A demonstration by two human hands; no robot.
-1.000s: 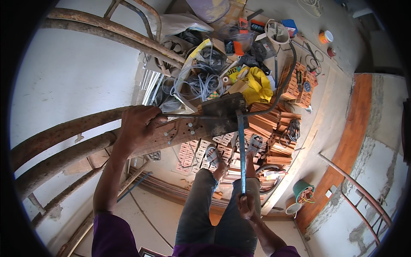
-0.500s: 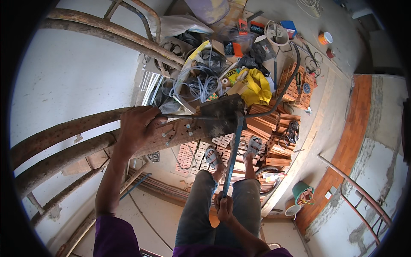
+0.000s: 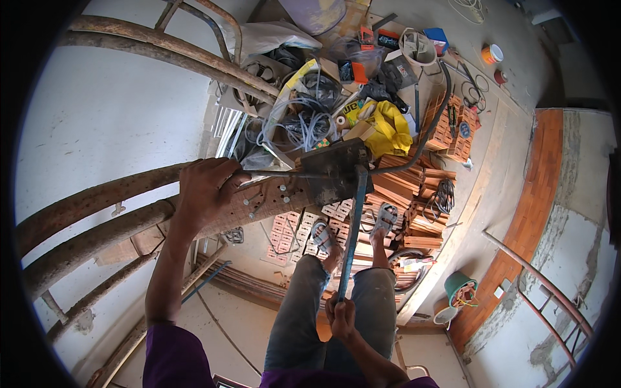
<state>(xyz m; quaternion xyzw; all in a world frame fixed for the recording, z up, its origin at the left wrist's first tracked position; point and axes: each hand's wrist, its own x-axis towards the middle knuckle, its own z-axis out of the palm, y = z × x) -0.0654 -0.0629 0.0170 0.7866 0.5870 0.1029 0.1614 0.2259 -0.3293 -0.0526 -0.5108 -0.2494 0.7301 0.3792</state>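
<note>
While the head camera looks straight down, the left hand (image 3: 208, 187) is wrapped tight around a rusty pipe rail (image 3: 97, 200), fingers curled over the top. Just right of that hand sits a rusty plate with bolt holes (image 3: 272, 199), and past it a dark metal block (image 3: 333, 171) fixed to the rail. The right hand (image 3: 341, 317) is down low, closed in a fist around the bottom end of a long blue-grey bar (image 3: 352, 233), which runs up from that hand to the dark block and touches it. Both sandalled feet (image 3: 352, 229) show on either side of the bar, above the right hand in the picture.

Far beyond both hands, on the floor, it's a proper mess: a yellow bag (image 3: 388, 126) next to a tangle of grey cables (image 3: 304, 123), a small blue box (image 3: 440, 39) and an orange round tub (image 3: 491, 53) up top, stacks of red hollow bricks (image 3: 404, 187) right of the block, and a green bucket (image 3: 460, 288) off to the right of the right hand.
</note>
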